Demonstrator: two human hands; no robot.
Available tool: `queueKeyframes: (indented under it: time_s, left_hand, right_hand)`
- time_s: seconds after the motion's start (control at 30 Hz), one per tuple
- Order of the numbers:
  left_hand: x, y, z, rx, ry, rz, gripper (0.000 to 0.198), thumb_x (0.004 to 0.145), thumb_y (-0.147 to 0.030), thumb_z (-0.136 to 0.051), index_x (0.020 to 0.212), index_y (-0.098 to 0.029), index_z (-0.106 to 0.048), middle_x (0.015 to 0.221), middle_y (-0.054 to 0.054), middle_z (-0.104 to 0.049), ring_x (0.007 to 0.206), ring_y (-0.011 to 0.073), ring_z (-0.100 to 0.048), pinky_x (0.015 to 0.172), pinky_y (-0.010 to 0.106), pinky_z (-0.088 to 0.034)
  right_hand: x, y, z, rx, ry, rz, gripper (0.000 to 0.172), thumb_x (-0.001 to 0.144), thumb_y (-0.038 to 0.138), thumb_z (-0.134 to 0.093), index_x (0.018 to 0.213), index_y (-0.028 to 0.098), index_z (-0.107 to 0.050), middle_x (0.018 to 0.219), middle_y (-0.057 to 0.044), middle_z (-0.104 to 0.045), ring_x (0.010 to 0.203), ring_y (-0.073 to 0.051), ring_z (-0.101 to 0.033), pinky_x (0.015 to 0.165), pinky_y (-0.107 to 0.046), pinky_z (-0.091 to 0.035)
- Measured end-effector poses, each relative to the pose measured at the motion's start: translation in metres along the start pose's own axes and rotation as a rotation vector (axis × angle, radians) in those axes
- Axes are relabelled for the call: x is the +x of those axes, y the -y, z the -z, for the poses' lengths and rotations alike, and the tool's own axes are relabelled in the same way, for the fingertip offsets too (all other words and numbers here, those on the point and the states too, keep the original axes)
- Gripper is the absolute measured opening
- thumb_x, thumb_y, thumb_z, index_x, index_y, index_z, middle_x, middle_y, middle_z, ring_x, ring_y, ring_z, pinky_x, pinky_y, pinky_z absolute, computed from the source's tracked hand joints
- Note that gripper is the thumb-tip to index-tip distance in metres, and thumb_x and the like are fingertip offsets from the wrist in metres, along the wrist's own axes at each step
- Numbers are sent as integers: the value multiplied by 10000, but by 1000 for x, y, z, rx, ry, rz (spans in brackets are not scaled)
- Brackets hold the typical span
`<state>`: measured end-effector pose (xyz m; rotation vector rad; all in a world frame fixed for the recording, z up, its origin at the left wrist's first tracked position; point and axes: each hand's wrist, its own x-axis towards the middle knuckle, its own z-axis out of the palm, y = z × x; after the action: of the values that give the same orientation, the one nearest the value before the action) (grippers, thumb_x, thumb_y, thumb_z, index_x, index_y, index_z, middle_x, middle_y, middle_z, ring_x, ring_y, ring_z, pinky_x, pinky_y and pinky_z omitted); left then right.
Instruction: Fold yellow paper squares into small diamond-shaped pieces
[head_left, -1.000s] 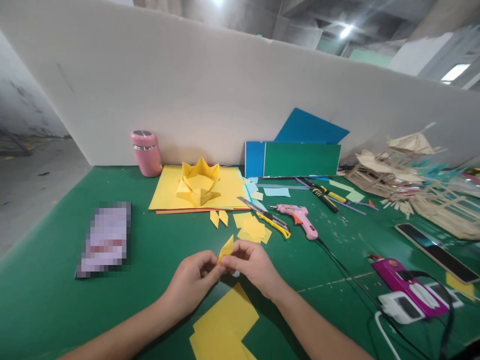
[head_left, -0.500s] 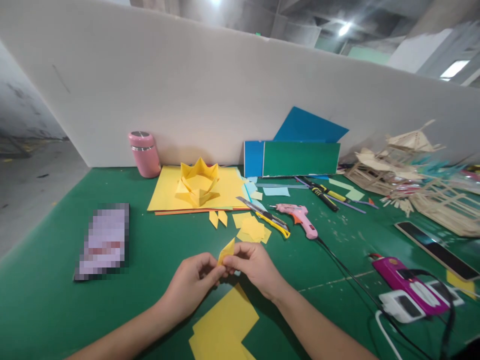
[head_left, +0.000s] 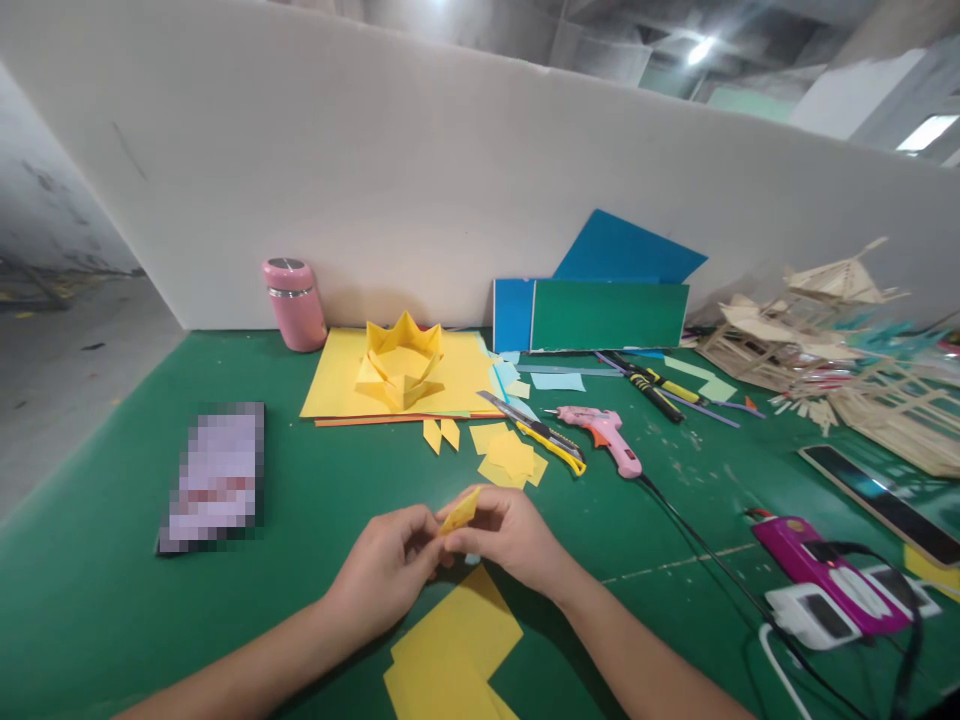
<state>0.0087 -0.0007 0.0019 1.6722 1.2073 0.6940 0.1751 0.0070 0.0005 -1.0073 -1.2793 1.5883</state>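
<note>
Between my two hands is a small piece of folded yellow paper, held up over the table. My left hand pinches its lower left end, and my right hand grips it from the right with thumb and fingers. Some fingertips are hidden behind the paper and each other. Below my wrists lie several loose yellow paper sheets. Beyond my hands are two small folded yellow diamonds and a pile of yellow paper squares. Farther back, a yellow paper crown shape rests on stacked yellow sheets.
A yellow utility knife with its blade out and a pink glue gun lie right of centre. A power strip with cords and a phone are at right. A pink flask stands by the white partition.
The folded paper has tilted and turned between my fingers, with both hands still on it. The whole view has shifted slightly.
</note>
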Motion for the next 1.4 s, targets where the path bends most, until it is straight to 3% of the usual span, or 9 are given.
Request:
queueKeyframes:
  time_s: [0.3, 0.6, 0.67, 0.73, 0.87, 0.93, 1.03, 1.2, 1.4]
  left_hand:
    - [1, 1, 6, -4, -68, -44, 199, 754, -345, -538, 606, -213, -560, 543, -24, -619, 485, 131, -541, 505, 229, -411]
    - [10, 4, 18, -161, -255, -35, 291, 793, -458, -526, 667, -196, -516, 553, -22, -590, 441, 115, -545, 426, 208, -421]
    - [9, 7, 19, -173, -289, -42, 296, 808, -473, -512, 703, -196, -511, 561, -27, -576, 440, 113, -541, 416, 205, -414]
    - [5, 9, 18, -180, -293, -47, 287, 818, -459, -510, 700, -198, -500, 537, -38, -551, 420, 111, -529, 403, 204, -405]
    - [-9, 10, 11, -69, -131, -240, 236, 872, -295, -490, 657, -198, -504, 536, -31, -566, 436, 106, -528, 463, 214, -428]
    - [-14, 6, 10, 97, 65, -539, 200, 898, -193, -438, 740, -199, -561, 625, 5, -649, 570, 134, -603, 570, 237, -458]
    - [-16, -2, 12, 224, 404, -777, 231, 944, -207, -382, 870, -201, -600, 798, 48, -716, 757, 174, -661, 715, 289, -471]
    - [-12, -6, 14, 436, 516, -761, 454, 890, -550, -470, 1086, -162, -601, 1196, 152, -633, 1075, 292, -600, 888, 402, -432]
    - [-12, -2, 12, 533, 566, -741, 457, 866, -525, -537, 1135, -160, -589, 1255, 150, -599, 1144, 307, -556, 957, 425, -395]
  right_hand:
    - [7, 14, -2, -152, -86, 44, 208, 604, 355, -786, 594, 158, -720, 577, 12, -570, 466, -82, -495, 455, -223, -416]
    - [56, 29, -6, -251, -155, 50, 273, 553, 394, -793, 625, 138, -732, 516, -9, -621, 450, -107, -526, 454, -233, -428]
    - [67, 29, -5, -318, -156, 121, 274, 608, 406, -771, 658, 138, -738, 524, -16, -635, 453, -118, -535, 458, -243, -429]
    - [75, 30, -1, -506, -310, 284, 255, 700, 386, -719, 616, 146, -721, 499, -15, -623, 442, -127, -528, 455, -253, -418]
    - [82, 29, 10, -647, -408, 443, 140, 781, 239, -678, 663, 181, -724, 698, -40, -699, 678, -174, -609, 645, -283, -448]
    - [83, 23, 12, -1007, -224, 678, 152, 849, 192, -610, 772, 188, -741, 780, -49, -719, 739, -175, -613, 694, -286, -443]
    - [87, 11, 10, -1132, -109, 716, 130, 833, 151, -630, 791, 195, -745, 813, -51, -727, 775, -188, -593, 722, -303, -414]
    - [86, 1, 2, -1402, -36, 682, 137, 872, 177, -610, 807, 200, -728, 874, -35, -729, 863, -210, -542, 769, -340, -339]
    - [78, 4, -7, -1614, -79, 507, 318, 917, 412, -546, 1085, 168, -664, 1155, -107, -640, 1015, -260, -482, 816, -375, -305]
